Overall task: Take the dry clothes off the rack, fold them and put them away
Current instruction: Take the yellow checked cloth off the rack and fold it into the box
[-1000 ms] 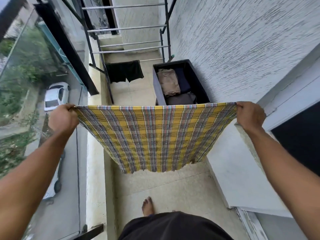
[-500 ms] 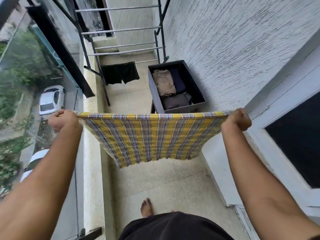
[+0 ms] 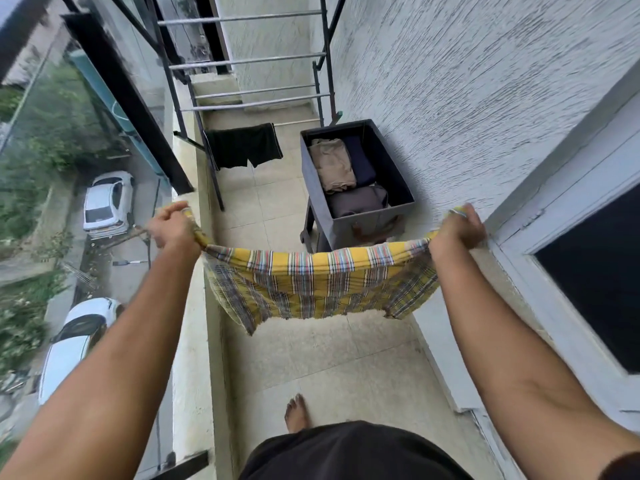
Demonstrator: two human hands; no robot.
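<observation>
Gripping the yellow checked cloth (image 3: 318, 285) by its ends, left hand (image 3: 173, 226) and right hand (image 3: 459, 230) both fisted, stretched across balcony. Mid-fold, I reckon; next bring ends together, then box (image 3: 367, 220). Black shorts (image 3: 244, 145) on rack (image 3: 252, 58).

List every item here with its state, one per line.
yellow checked cloth, held stretched, sagging in the middle
left hand, gripping one cloth end
right hand, gripping the other end
drying rack, upper rails bare
black shorts, hanging on a low rail
grey bin, open, holding folded clothes
</observation>
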